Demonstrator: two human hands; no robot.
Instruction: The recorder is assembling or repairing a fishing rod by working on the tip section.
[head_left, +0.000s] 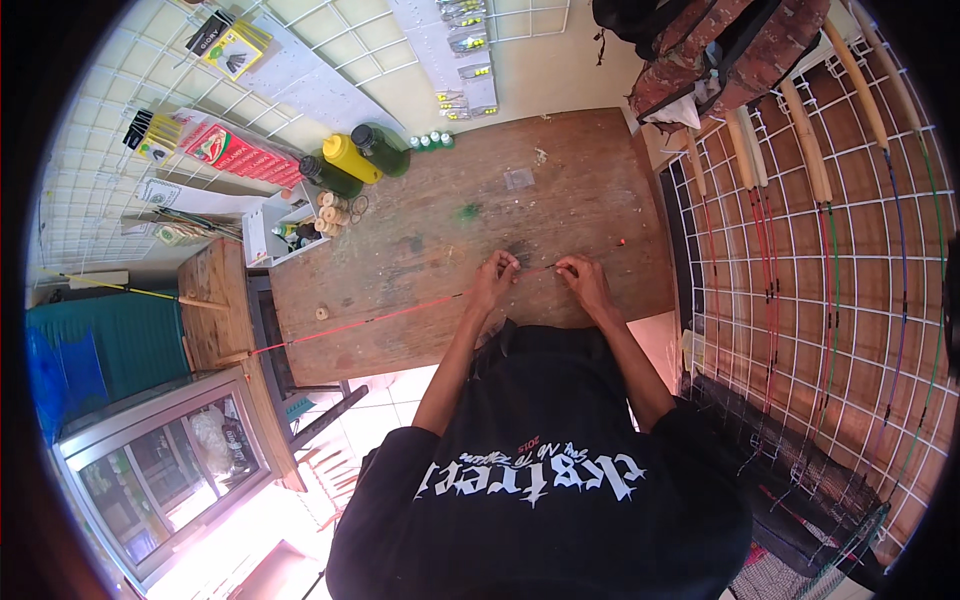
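A thin red fishing rod [400,309] with dark bands lies slantwise over the workbench, its wooden handle at the left end. The rod passes beneath or through my left hand [493,281], whose fingers are curled with the tips together. What those fingertips pinch is too small to make out. A short way to the right, my right hand [585,282] is closed, thumb and forefinger pinching the rod's thin dark end. A short reddish stretch of it shows between the two hands.
The worn wooden workbench [420,245] carries a wooden spool [322,313], a yellow squeeze bottle [350,158], dark green bottles [380,150] and a white organiser box [262,232]. Several wooden-handled rods [806,150] hang on the right grid beneath a camouflage bag [720,60]. A glass cabinet [165,470] stands at left.
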